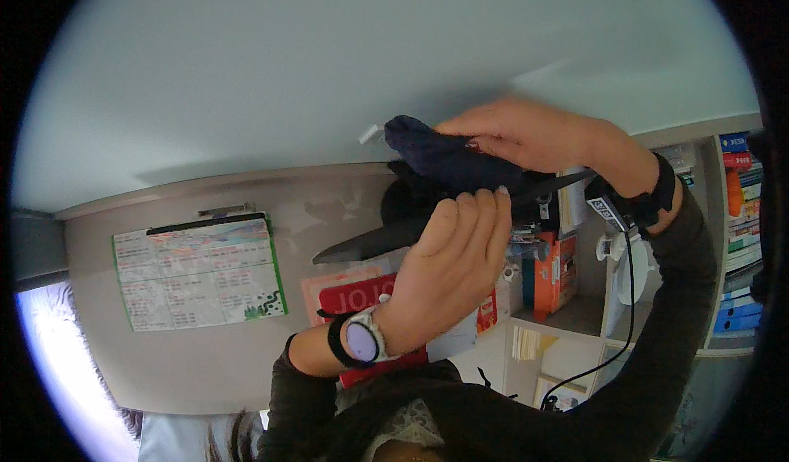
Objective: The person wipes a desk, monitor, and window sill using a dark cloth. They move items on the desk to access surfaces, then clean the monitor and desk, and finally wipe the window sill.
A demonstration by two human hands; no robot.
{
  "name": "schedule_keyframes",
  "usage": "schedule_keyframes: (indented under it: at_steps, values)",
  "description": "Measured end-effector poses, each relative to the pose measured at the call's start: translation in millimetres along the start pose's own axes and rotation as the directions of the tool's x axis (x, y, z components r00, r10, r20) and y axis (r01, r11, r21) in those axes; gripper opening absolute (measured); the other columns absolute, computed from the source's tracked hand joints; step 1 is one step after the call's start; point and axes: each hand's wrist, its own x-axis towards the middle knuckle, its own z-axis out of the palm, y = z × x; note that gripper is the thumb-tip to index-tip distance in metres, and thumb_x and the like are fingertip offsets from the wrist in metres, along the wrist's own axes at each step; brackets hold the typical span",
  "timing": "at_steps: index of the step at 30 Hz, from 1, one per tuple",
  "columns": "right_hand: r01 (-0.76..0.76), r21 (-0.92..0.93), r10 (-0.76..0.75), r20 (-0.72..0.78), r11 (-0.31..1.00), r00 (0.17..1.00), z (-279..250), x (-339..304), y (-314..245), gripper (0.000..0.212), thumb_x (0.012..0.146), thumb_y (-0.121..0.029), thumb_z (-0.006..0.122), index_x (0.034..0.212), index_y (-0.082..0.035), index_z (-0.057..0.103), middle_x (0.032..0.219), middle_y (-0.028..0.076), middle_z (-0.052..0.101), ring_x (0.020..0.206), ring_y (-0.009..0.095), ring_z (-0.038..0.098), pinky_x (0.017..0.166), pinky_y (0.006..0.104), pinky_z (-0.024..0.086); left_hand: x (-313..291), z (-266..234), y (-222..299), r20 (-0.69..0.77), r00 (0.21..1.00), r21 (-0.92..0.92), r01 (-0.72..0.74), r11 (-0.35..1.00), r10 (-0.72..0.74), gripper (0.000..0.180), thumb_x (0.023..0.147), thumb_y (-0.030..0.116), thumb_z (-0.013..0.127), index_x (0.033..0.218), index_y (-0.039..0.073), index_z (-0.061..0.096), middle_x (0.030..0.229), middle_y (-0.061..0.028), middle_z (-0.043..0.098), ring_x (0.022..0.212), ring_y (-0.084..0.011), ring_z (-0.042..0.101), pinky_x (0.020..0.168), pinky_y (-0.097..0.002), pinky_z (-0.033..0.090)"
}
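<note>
My right hand (534,137) reaches in from the right with its fingers closed on a dark navy cloth item (436,151), thumb below and fingers above. Just under it, a long black flat piece (362,244) with a pointed end stretches across the view. The bent fingers of my left hand (452,261) press over this black piece. Whether cloth and black piece are one thing, I cannot tell. A white hook-like piece (371,135) shows beside the cloth's left end. Its contact with the cloth is unclear.
A green-edged planner sheet (197,277) hangs on a beige panel (90,297) at left. Shelves with books (740,215) and an orange box (555,277) stand at right. A black cable (629,306) hangs by my right forearm. Red packages (353,293) lie behind my left wrist.
</note>
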Motion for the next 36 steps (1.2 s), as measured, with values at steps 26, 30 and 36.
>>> schedule_keyframes:
  at_steps: [26,30,36]
  values:
    - [0.207,-0.371,-0.077,0.335,0.905,0.939,19.6,15.9,32.9,0.049,0.089,-0.007,0.056,0.135,-0.022,0.049,0.103,0.013,0.062,0.077,0.033,0.067,0.068,0.0413,0.055,-47.0,62.9,-149.6,0.403,0.908,-0.836,0.416,0.358,-0.114,0.033,0.087,0.005,0.069,0.119,0.005,0.062,0.100,-0.0095,0.067,0.092,-0.0148,0.063,0.082,-0.0310,0.052]
    - [0.182,-0.523,-0.051,0.255,0.832,0.966,26.4,16.9,54.5,0.049,0.090,-0.007,0.053,0.136,-0.022,0.049,0.101,0.015,0.062,0.078,0.034,0.067,0.069,0.0421,0.056,-51.2,71.3,-152.6,0.553,0.823,-0.756,0.561,0.339,-0.129,0.033,0.090,0.010,0.067,0.122,0.005,0.062,0.097,-0.0105,0.067,0.084,-0.0164,0.062,0.077,-0.0320,0.051]
    - [0.225,-0.664,0.029,0.349,0.713,0.937,28.6,24.0,49.1,0.055,0.093,-0.012,0.048,0.146,-0.027,0.041,0.099,0.017,0.065,0.077,0.035,0.069,0.067,0.0442,0.057,-63.1,74.5,-149.6,0.586,0.802,-0.771,0.596,0.224,-0.117,0.046,0.092,0.004,0.063,0.136,0.005,0.052,0.118,-0.0101,0.063,0.106,-0.0168,0.058,0.094,-0.0312,0.048]
